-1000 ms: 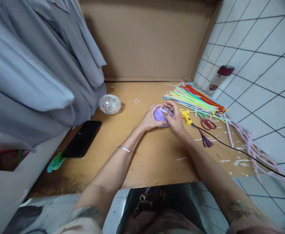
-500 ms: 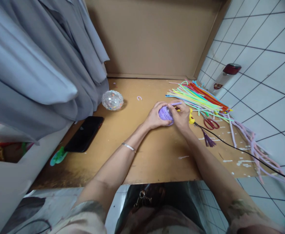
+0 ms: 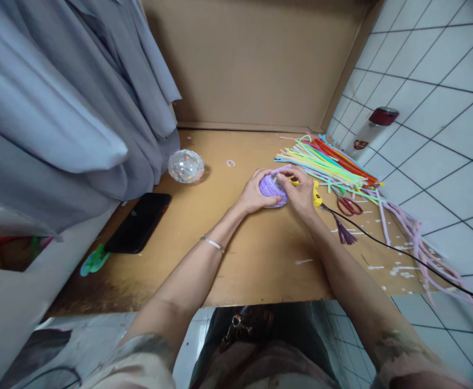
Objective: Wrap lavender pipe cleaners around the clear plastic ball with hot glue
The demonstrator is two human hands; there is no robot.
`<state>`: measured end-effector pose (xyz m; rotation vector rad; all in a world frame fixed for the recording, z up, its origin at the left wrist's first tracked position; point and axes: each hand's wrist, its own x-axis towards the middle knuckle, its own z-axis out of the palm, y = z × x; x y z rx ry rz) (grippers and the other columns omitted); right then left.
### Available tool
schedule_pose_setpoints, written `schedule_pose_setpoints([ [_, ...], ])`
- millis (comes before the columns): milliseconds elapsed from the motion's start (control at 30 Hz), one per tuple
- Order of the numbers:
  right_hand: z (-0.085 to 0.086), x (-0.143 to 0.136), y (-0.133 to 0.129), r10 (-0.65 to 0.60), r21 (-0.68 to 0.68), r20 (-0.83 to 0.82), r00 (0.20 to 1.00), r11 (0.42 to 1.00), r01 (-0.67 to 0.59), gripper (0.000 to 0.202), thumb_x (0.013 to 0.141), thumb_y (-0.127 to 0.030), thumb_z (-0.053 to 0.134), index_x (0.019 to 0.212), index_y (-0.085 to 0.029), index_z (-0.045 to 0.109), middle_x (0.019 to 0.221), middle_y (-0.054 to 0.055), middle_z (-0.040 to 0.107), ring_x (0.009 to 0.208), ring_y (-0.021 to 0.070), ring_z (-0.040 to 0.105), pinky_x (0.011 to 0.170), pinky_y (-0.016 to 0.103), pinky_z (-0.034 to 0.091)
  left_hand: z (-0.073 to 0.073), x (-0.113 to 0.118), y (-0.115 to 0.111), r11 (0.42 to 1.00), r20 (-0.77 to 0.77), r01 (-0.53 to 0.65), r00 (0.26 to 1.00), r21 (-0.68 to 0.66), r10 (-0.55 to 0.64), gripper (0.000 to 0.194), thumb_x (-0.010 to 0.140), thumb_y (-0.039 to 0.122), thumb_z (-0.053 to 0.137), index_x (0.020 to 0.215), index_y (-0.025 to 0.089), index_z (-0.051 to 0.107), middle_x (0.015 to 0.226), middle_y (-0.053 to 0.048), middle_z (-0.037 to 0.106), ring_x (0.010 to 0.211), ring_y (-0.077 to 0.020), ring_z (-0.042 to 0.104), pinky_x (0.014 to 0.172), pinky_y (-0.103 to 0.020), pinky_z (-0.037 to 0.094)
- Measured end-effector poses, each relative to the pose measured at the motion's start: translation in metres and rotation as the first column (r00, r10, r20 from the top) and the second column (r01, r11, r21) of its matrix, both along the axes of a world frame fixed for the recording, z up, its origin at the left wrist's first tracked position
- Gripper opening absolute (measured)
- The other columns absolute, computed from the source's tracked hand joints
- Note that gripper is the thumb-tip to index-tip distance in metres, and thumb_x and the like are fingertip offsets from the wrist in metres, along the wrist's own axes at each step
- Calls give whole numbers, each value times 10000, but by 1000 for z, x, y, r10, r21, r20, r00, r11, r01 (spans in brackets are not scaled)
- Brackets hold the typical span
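A rounded piece wound with purple pipe cleaner [image 3: 270,187] is held between my two hands over the middle of the table. My left hand [image 3: 255,193] wraps its left side, thumb below and fingers behind. At its upper right, my right hand [image 3: 299,190] pinches a purple pipe cleaner strand that runs along the top edge. Fingers partly cover the right side of the piece. Just beyond my right hand lies a yellow glue gun [image 3: 318,195] with a black cord, mostly hidden by that hand.
Multicoloured pipe cleaners [image 3: 333,162] lie at the back right, beside red-handled scissors [image 3: 349,206] and a purple tassel [image 3: 345,231]. A clear ball [image 3: 186,166] and black phone [image 3: 138,223] are on the left. A bottle [image 3: 372,129] stands by the tiled wall.
The purple wound piece has shifted slightly left and turned in my left hand, showing more of its face. The strand at my right fingers now slants along the top edge.
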<state>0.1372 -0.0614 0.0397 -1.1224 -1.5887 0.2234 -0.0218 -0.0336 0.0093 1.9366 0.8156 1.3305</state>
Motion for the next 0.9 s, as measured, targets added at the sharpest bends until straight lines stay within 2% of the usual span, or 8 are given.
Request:
schedule_pose_setpoints([
  [133,-4,27,3,-251,-29,40,967,967,252,273,925,-403,493,929,-202,677,958,85,703,946,233,620,917,396,483,-7,-8,9,987,130,72,990,-144,-54,777,567,437,873,1234,178,570,1272,-105,635,1169,-268,633,1074,-420,490],
  [233,-7,48,7,-481,-156,122,868,855,495,318,943,-333,403,984,-158,665,1031,133,701,1004,252,609,958,397,452,-10,-12,12,976,145,113,986,-184,-87,832,555,488,885,1251,170,559,1280,-117,645,1157,-272,647,1058,-429,510],
  [300,-9,55,7,-554,-254,239,798,758,602,352,947,-318,379,1053,-136,661,1101,158,692,1062,272,597,975,402,431,-11,-13,12,977,144,113,986,-180,-87,852,544,514,895,1252,177,561,1301,-128,631,1184,-280,635,1068,-438,504],
  [400,-12,53,5,-552,-325,427,716,646,691,410,953,-369,399,1173,-117,636,1210,197,654,1143,321,572,982,438,412,-13,-10,11,980,137,106,987,-169,-83,898,523,558,902,1266,190,558,1321,-134,602,1240,-292,598,1101,-457,474],
  [467,-15,48,2,-529,-320,518,672,609,726,463,943,-421,444,1213,-88,618,1250,232,626,1175,356,558,987,468,403,-16,-8,12,982,133,106,987,-157,-86,939,494,575,910,1274,195,550,1317,-132,586,1256,-297,580,1106,-472,467],
  [667,-23,43,0,-539,-237,627,562,555,797,631,858,-506,571,1232,2,584,1245,314,612,1155,420,548,975,547,387,-18,-6,10,999,35,12,999,-40,-10,956,446,525,946,1265,228,551,1338,-117,518,1302,-311,525,1162,-502,402],
  [767,-23,46,1,-519,-264,656,548,523,811,649,842,-495,578,1227,27,587,1260,324,609,1171,423,551,991,548,378,-14,-4,5,999,-31,-26,999,35,27,932,445,495,952,1249,235,561,1349,-109,487,1344,-322,481,1195,-504,359],
  [900,-20,46,3,-496,-305,667,557,500,810,663,819,-482,598,1253,20,589,1290,297,615,1204,414,551,1014,525,373,-10,-3,2,998,-67,-31,997,56,35,876,498,453,935,1253,220,556,1338,-112,488,1330,-312,492,1186,-489,371],
])
